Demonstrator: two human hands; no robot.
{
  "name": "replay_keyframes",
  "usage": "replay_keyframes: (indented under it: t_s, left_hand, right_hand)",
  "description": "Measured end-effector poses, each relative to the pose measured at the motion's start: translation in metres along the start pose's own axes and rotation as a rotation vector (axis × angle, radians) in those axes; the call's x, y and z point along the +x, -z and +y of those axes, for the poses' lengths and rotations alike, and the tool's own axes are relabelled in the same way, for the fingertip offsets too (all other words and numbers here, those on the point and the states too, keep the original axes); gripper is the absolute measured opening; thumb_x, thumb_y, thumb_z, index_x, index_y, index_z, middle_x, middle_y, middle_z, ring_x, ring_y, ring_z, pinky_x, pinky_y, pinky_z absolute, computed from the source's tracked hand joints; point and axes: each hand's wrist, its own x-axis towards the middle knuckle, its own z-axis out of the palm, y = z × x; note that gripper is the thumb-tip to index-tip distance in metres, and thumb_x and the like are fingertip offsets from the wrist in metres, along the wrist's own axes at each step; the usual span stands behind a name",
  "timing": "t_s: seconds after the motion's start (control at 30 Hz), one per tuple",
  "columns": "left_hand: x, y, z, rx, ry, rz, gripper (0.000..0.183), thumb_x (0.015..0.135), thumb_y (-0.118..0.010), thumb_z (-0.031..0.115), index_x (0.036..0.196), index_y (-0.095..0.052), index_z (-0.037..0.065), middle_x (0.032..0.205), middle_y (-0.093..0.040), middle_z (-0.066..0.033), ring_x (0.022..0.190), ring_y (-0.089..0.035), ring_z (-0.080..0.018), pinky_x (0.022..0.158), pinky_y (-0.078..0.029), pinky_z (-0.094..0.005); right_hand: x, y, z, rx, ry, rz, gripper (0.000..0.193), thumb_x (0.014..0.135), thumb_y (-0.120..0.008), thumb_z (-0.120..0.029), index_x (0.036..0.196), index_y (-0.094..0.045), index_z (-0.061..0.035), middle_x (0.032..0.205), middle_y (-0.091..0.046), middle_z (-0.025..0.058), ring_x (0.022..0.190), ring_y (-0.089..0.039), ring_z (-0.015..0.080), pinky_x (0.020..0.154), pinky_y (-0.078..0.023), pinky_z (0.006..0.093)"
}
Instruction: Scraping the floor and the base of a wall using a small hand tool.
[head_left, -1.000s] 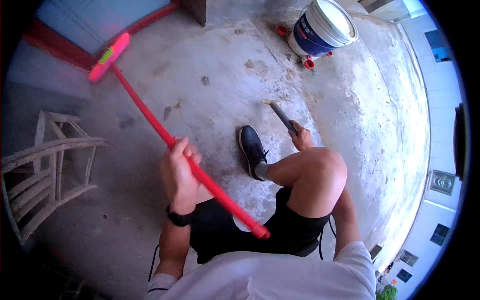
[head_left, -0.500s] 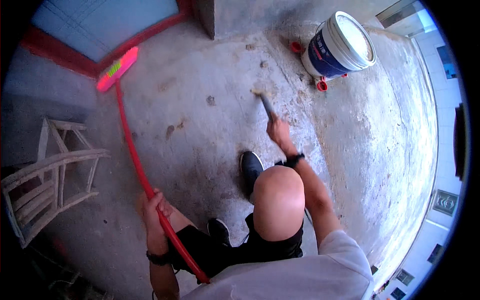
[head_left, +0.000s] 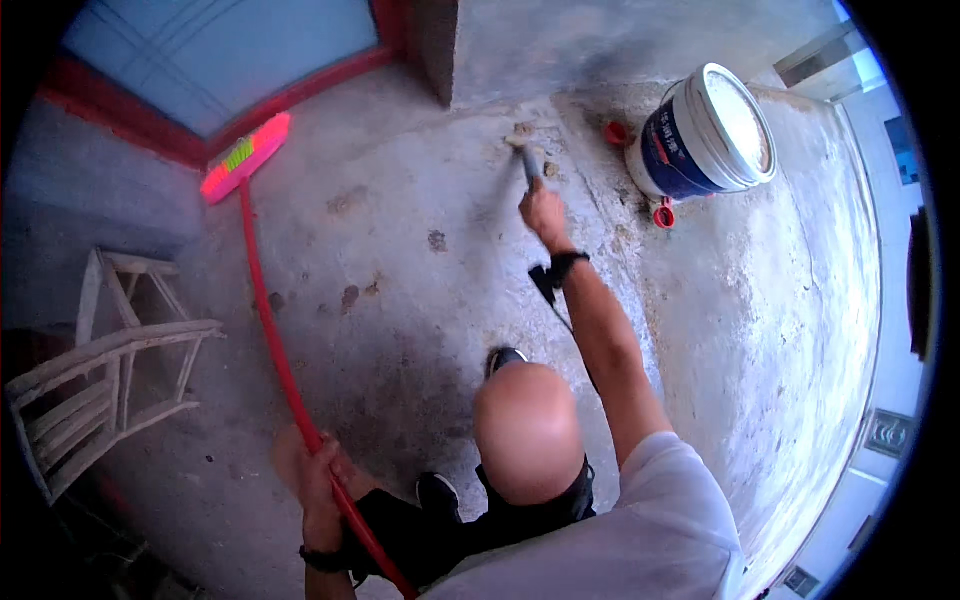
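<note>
My left hand [head_left: 320,478] is closed around the long red handle of a broom [head_left: 262,290]. The broom's pink head, with a yellow-green band, rests at the far left near the door frame. Stretched forward over the concrete floor, my right hand [head_left: 544,214] grips a short grey-handled tool [head_left: 531,165]. That tool has a pale end touching or just above the floor, beside a brownish patch [head_left: 523,129]; its exact kind is too blurred to tell. A dark strap and a cord hang at my right wrist.
Right of the tool, a white and blue bucket [head_left: 680,145] stands among red cup-like pieces [head_left: 664,213]. A worn wooden chair-like frame [head_left: 115,350] is at left. A concrete wall [head_left: 600,45] and a red-framed door [head_left: 310,90] border the far side. Dark spots [head_left: 437,241] mark the floor.
My right hand has moved farther forward with the tool, its arm now straighter. The view has shifted, so bucket and door sit lower. My left hand still holds the broom.
</note>
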Motion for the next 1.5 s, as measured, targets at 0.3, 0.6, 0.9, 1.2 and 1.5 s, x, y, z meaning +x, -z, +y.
replay_keyframes:
  t_s: [0.3,0.6,0.9,1.2,1.5]
  left_hand:
    - [-0.015,-0.008,0.002,0.137,0.024,0.173,0.023,0.081,-0.058,0.01,0.101,-0.048,0.008,0.059,-0.045,0.0002,0.045,-0.045,-0.0111,0.038,-0.036,-0.0229]
    - [-0.016,-0.023,0.011,0.098,0.109,0.234,0.028,0.083,-0.058,0.011,0.109,-0.048,0.007,0.06,-0.044,0.0015,0.047,-0.044,-0.009,0.043,-0.038,-0.0225]
    - [-0.012,-0.013,0.009,0.104,0.016,0.124,0.033,0.08,-0.061,0.014,0.109,-0.047,0.006,0.057,-0.043,0.0016,0.045,-0.043,-0.0085,0.041,-0.037,-0.0228]
    - [-0.025,0.017,0.017,0.031,-0.065,0.126,0.035,0.08,-0.061,0.014,0.111,-0.047,0.005,0.058,-0.041,0.0034,0.047,-0.042,-0.007,0.043,-0.035,-0.0204]
    - [-0.014,0.037,0.012,-0.118,-0.063,0.035,0.033,0.082,-0.058,0.008,0.112,-0.046,0.004,0.058,-0.041,0.0032,0.048,-0.041,-0.007,0.045,-0.034,-0.0216]
  right_hand:
    - [0.055,-0.038,-0.009,-0.044,0.099,0.014,0.027,0.08,-0.046,-0.015,0.103,-0.056,-0.006,0.092,-0.062,0.0246,0.085,-0.06,0.043,0.074,-0.048,0.0507]
    - [-0.09,-0.001,0.04,0.023,0.372,-0.094,0.032,0.084,-0.051,-0.016,0.115,-0.056,-0.008,0.082,-0.061,0.0259,0.072,-0.059,0.0449,0.064,-0.048,0.0509]
    - [-0.152,-0.018,-0.003,-0.077,0.482,-0.214,0.046,0.08,-0.057,-0.013,0.125,-0.05,-0.0142,0.072,-0.057,0.0246,0.066,-0.057,0.0423,0.06,-0.047,0.0493]
    - [-0.179,-0.015,-0.028,-0.121,0.495,-0.311,0.043,0.078,-0.058,-0.017,0.121,-0.055,-0.0159,0.075,-0.059,0.026,0.073,-0.059,0.0442,0.065,-0.048,0.0503]
    - [-0.236,-0.014,-0.045,-0.065,0.86,-0.534,0.05,0.076,-0.056,-0.009,0.125,-0.052,-0.0149,0.069,-0.055,0.0205,0.066,-0.057,0.0385,0.062,-0.048,0.0458]
